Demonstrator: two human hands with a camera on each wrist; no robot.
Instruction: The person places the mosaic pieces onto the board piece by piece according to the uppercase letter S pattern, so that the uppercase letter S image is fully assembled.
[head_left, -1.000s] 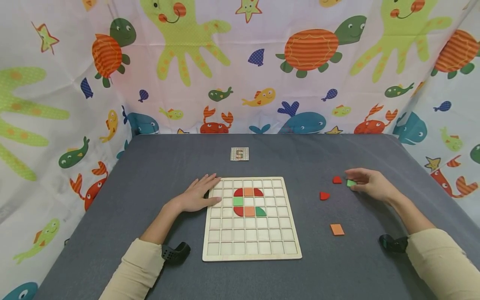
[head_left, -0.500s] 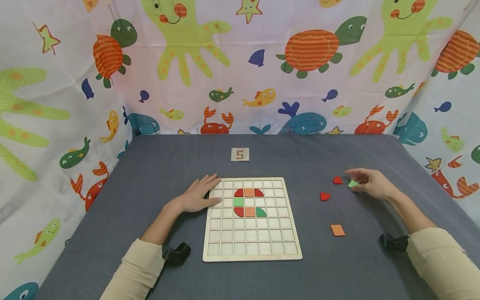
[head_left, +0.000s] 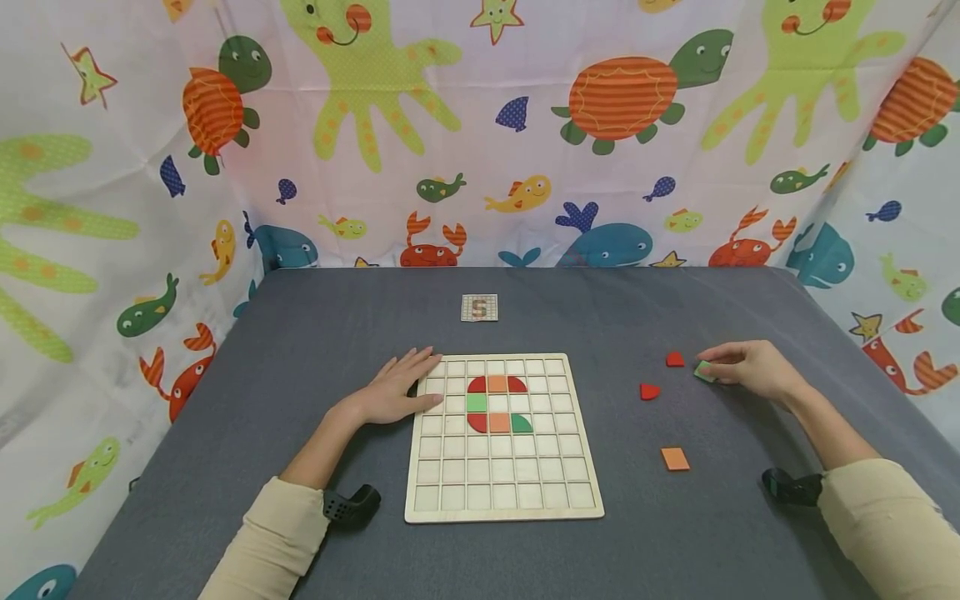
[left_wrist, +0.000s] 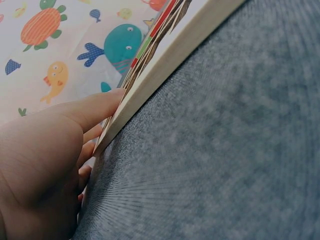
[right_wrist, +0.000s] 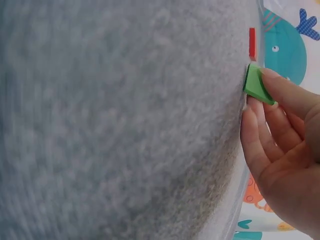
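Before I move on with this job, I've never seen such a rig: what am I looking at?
There's no machine, just a person's bare left hand and right hand. The wide picture looks down from the head; the two close ones are taken from the left and right wrists. On the gray surface lies a gridded board with colored tiles set in it; a small card lies beyond. Off to the right lie two red tiles and an orange tile. The left hand rests along the board's left edge; the right pinches a green tile.
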